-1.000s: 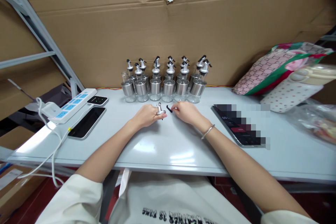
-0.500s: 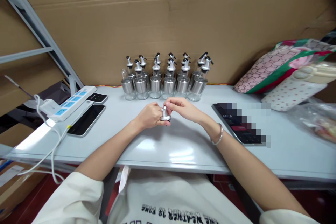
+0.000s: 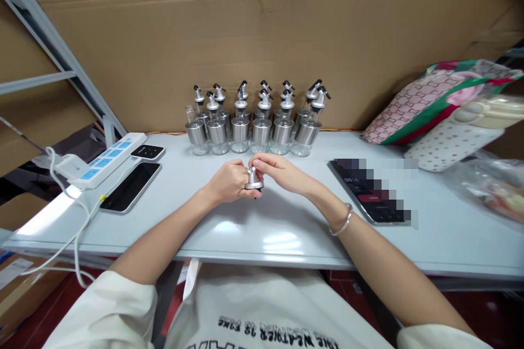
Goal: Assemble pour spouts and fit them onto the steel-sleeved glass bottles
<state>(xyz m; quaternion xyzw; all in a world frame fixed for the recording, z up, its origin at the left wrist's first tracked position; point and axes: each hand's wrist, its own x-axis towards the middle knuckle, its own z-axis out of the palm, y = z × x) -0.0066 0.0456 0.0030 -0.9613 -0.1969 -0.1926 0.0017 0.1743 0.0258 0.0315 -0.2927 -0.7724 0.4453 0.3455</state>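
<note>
My left hand (image 3: 230,180) holds a small silver pourer cap (image 3: 253,181) just above the white table (image 3: 286,229). My right hand (image 3: 279,171) meets it from the right, its fingertips pinched on the cap's top; whatever small part they hold is hidden. Behind my hands, along the cardboard wall, stand two rows of glass and steel dispenser bottles (image 3: 256,125), most with black-tipped spouts. The leftmost bottle (image 3: 191,120) has no spout.
A white and blue power strip (image 3: 104,159), a small black device (image 3: 148,151) and a dark phone (image 3: 131,187) lie at the left. A tablet (image 3: 368,188) lies at the right, with patterned bags (image 3: 434,106) and a plastic bag (image 3: 495,188) beyond it.
My right hand left the table, where it touched a small black piece, and came to the top of the cap. Both hands rose slightly and drew together.
</note>
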